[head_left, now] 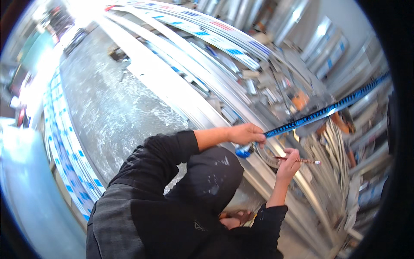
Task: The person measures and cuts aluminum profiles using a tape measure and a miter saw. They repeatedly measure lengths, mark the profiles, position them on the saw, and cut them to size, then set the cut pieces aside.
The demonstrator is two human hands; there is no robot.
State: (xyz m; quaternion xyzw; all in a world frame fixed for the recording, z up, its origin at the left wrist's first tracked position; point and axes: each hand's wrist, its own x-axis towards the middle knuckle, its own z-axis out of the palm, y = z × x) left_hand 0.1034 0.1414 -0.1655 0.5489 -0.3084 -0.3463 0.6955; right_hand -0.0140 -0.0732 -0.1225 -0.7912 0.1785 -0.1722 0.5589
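Observation:
My left hand (248, 134) is closed on one end of a dark tape measure blade (319, 115) with blue markings. The blade runs out to the far right across long metal profiles (202, 112). Just under that hand sits a small blue object (244, 151); its kind is unclear. Lower and to the right, my right hand (288, 167) pinches a thin pencil (309, 162) with a pale eraser end pointing right. Its other end points left, above the profiles.
Wrapped white and blue profiles (224, 45) lie farther off. Another stack of wrapped profiles (71, 146) is at the left, beyond the grey floor (116, 99). Scraps and an orange object (300, 100) clutter the right. Metal lengths (327, 47) lean at the back right.

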